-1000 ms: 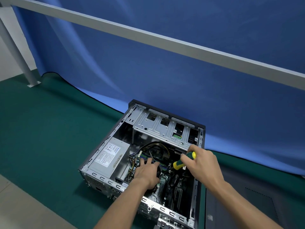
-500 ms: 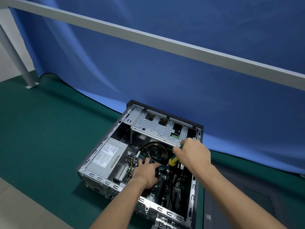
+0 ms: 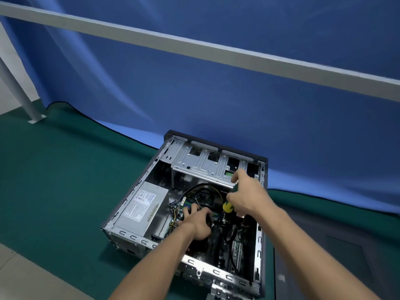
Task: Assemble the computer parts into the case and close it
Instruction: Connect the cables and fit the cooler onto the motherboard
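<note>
My left hand (image 3: 198, 221) lay inside the open computer case (image 3: 260, 245), fingers spread and pressing down on a dark part over the motherboard (image 3: 203, 199); I could not tell exactly what sat under my palm. My right hand (image 3: 245, 197) was curled round the screwdriver (image 3: 227, 206), whose yellow-and-green handle stuck out below my fingers and whose shaft pointed down into the case, its tip hidden among the boards. My right fingers reached up close to the silver drive cage (image 3: 201, 163) at the far end of the case.

The case lay on its side on the green table (image 3: 65, 180), its open face turned upward. The grey power supply (image 3: 141, 210) sat in the left part of the case, label up, with yellow and black cables (image 3: 203, 187) arching between it and my right hand. A dark side panel (image 3: 337, 256) lay flat on the table just right of the case. A blue backdrop (image 3: 216, 94) hung behind, crossed by a grey rail (image 3: 194, 47).
</note>
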`<action>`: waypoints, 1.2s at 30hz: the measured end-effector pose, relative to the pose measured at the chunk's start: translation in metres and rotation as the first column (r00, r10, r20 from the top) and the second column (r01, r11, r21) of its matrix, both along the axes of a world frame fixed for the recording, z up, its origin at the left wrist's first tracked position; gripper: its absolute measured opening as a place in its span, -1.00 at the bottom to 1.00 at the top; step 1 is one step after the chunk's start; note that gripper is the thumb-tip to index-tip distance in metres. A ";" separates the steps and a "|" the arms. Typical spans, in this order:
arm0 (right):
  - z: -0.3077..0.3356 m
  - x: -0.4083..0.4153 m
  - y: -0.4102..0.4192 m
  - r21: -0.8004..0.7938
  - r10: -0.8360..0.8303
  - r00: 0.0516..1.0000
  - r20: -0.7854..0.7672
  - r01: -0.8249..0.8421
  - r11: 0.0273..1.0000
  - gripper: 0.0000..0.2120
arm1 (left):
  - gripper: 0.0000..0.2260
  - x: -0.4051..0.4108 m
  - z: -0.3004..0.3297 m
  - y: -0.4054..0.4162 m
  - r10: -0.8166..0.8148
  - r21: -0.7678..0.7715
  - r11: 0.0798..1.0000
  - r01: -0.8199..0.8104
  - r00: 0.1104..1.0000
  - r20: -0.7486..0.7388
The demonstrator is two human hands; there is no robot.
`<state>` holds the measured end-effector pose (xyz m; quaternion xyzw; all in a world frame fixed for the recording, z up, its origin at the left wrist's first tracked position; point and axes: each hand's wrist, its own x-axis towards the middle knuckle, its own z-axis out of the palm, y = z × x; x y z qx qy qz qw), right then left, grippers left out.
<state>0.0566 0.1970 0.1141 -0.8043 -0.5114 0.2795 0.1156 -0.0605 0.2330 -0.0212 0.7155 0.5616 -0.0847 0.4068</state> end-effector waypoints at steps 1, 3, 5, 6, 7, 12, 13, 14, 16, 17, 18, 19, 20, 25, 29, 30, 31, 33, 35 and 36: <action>0.000 -0.002 -0.003 0.008 0.009 1.000 0.009 -0.009 1.000 -0.75 | -0.54 -0.002 0.000 0.001 0.000 -0.008 1.000 0.000 1.000 0.013; -0.002 -0.009 -0.011 0.068 0.017 0.996 0.090 -0.023 0.997 -0.85 | -0.54 -0.004 -0.001 0.002 -0.005 -0.016 1.000 0.006 1.000 0.026; -0.004 -0.015 -0.016 0.073 0.001 0.972 0.236 -0.018 0.997 -0.81 | -0.52 -0.004 -0.003 0.002 -0.018 -0.011 1.000 0.018 1.000 0.025; -0.003 -0.016 -0.016 0.053 -0.006 0.949 0.314 -0.011 0.999 -0.76 | -0.51 -0.004 -0.004 0.002 -0.025 -0.003 1.000 0.025 1.000 0.020; -0.001 -0.015 -0.015 0.015 -0.004 0.936 0.352 -0.002 1.000 -0.72 | -0.50 -0.004 -0.005 0.002 -0.034 0.003 0.999 0.034 0.999 0.014; 0.009 -0.007 -0.004 -0.113 -0.108 0.994 0.015 0.109 0.988 -0.70 | -0.48 -0.006 -0.009 0.004 -0.085 -0.006 0.996 0.086 0.996 0.021; 0.006 -0.008 -0.005 -0.099 -0.102 0.992 0.077 0.109 0.989 -0.74 | -0.47 -0.006 -0.009 0.004 -0.092 -0.002 0.996 0.092 0.996 0.023; 0.004 -0.008 -0.006 -0.060 -0.089 0.978 0.191 0.102 0.993 -0.73 | -0.47 -0.005 -0.011 0.004 -0.092 0.004 0.996 0.092 0.995 0.027; 0.000 -0.011 -0.008 -0.017 -0.038 0.922 0.386 0.049 0.999 -0.67 | -0.48 -0.004 -0.013 0.004 -0.084 0.020 0.996 0.083 0.996 0.026; 0.001 -0.013 -0.007 -0.015 -0.015 0.922 0.387 0.022 1.000 -0.69 | -0.48 -0.003 -0.014 0.004 -0.085 0.030 0.996 0.084 0.996 0.024; 0.002 -0.016 -0.005 -0.025 0.006 0.943 0.332 0.003 1.000 -0.72 | -0.49 -0.003 -0.014 0.004 -0.087 0.033 0.996 0.086 0.996 0.027; 0.004 -0.019 -0.003 -0.047 0.013 0.966 0.257 -0.001 0.999 -0.73 | -0.50 -0.004 -0.015 0.004 -0.086 0.031 0.996 0.085 0.996 0.034; 0.005 -0.020 -0.001 -0.074 0.005 0.976 0.218 0.012 0.997 -0.74 | -0.50 -0.004 -0.016 0.005 -0.081 0.031 0.996 0.080 0.996 0.044; 0.012 -0.024 0.002 -0.176 0.097 0.904 0.416 -0.025 0.984 -0.59 | -0.52 -0.004 -0.016 0.005 -0.058 0.038 0.998 0.055 0.996 0.073; 0.013 -0.033 0.005 -0.208 0.027 0.980 0.196 0.015 0.978 -0.61 | -0.52 -0.005 -0.016 0.004 -0.071 0.044 0.997 0.068 0.995 0.070; 0.010 -0.036 0.005 -0.173 0.025 0.967 0.253 0.020 0.985 -0.67 | -0.52 -0.004 -0.016 0.004 -0.068 0.046 0.997 0.064 0.995 0.072; 0.008 -0.038 0.004 -0.130 0.020 0.944 0.329 0.024 0.991 -0.71 | -0.53 -0.004 -0.017 0.004 -0.063 0.045 0.997 0.060 0.995 0.075; 0.008 -0.041 0.003 -0.118 -0.003 0.925 0.379 0.052 0.992 -0.68 | -0.53 -0.004 -0.017 0.003 -0.056 0.044 0.998 0.053 0.996 0.074; 0.010 -0.044 0.004 -0.152 -0.028 0.970 0.240 0.066 0.986 -0.63 | -0.57 -0.004 -0.016 0.003 -0.059 0.047 0.997 0.056 0.996 0.071; 0.012 -0.046 0.004 -0.165 -0.043 0.985 0.165 0.070 0.984 -0.63 | -0.59 -0.004 -0.016 0.003 -0.065 0.049 0.997 0.061 0.995 0.072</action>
